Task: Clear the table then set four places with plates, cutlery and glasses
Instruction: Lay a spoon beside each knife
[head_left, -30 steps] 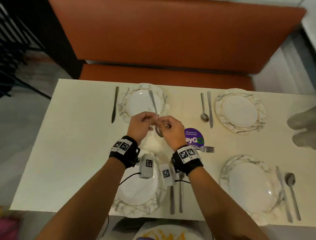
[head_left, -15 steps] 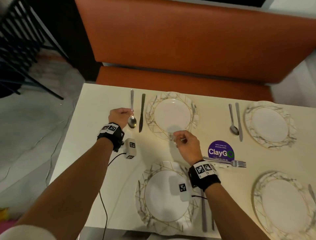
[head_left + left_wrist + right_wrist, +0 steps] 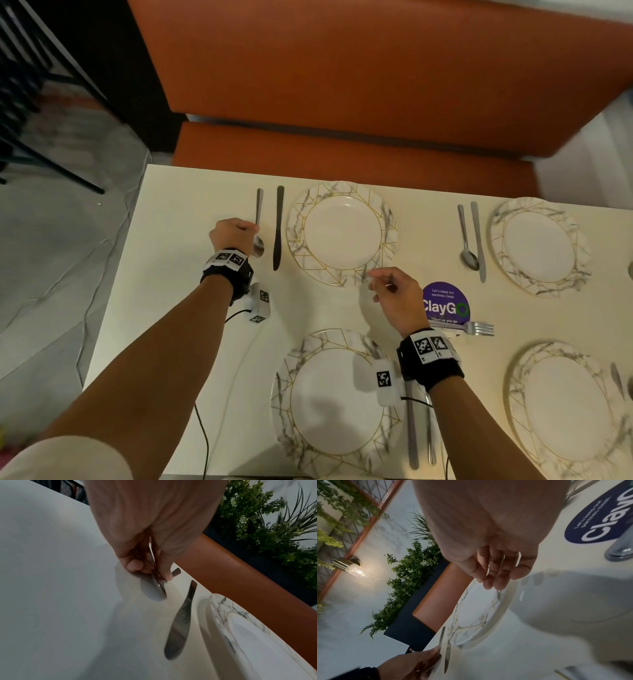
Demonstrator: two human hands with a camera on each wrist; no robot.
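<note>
Now that the spoon (image 3: 258, 229) has gone from both hands to just the left hand (image 3: 232, 236), which pinches its neck beside the knife (image 3: 278, 228) left of the far-left plate (image 3: 342, 233), the right hand (image 3: 394, 298) hangs loose and empty, so that setting's nearly done.

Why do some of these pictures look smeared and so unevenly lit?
Head view: fairly sharp, with the right hand casting a soft shadow on the table. Left wrist view: dim and motion-blurred, the knife and plate streaked, the left hand holding the spoon. Right wrist view: a glaring wall lamp, warped edges and a big shadow.
</note>
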